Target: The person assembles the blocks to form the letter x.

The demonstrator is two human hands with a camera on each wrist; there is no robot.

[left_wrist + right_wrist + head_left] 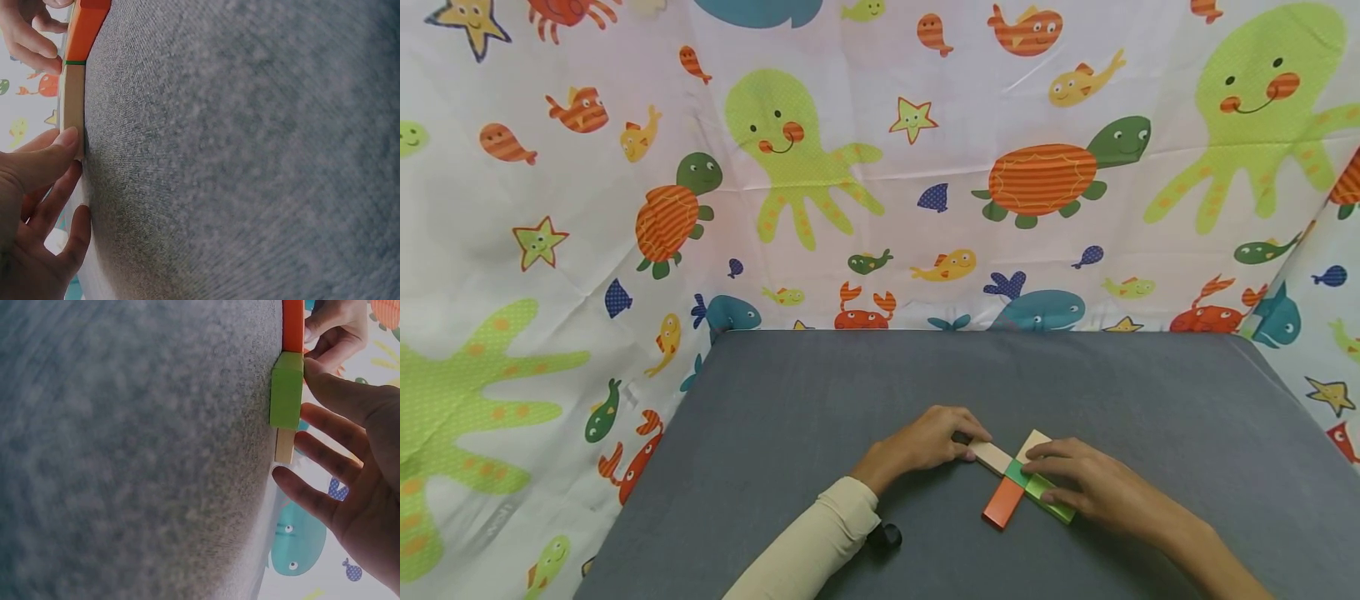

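Observation:
Flat blocks form a cross on the grey table in the head view, around a small dark-green square [1017, 473]. A plain wooden block [990, 457] extends up-left from it, pinched at its outer end by my left hand [934, 437]. Its thumb [65, 139] lies along the block's near side in the left wrist view. An orange block [1003, 502] points toward me. My right hand [1093, 483] lies over the light-green block [1060, 505], thumb and loosely extended fingers touching the blocks near the centre. A second plain wooden block [1033, 442] points away, partly behind those fingers.
A grey cloth covers the table [850, 375]. Behind it and along both sides hangs a white curtain [925, 233] printed with sea animals. A small black device [886, 536] shows beside the left sleeve [820, 533].

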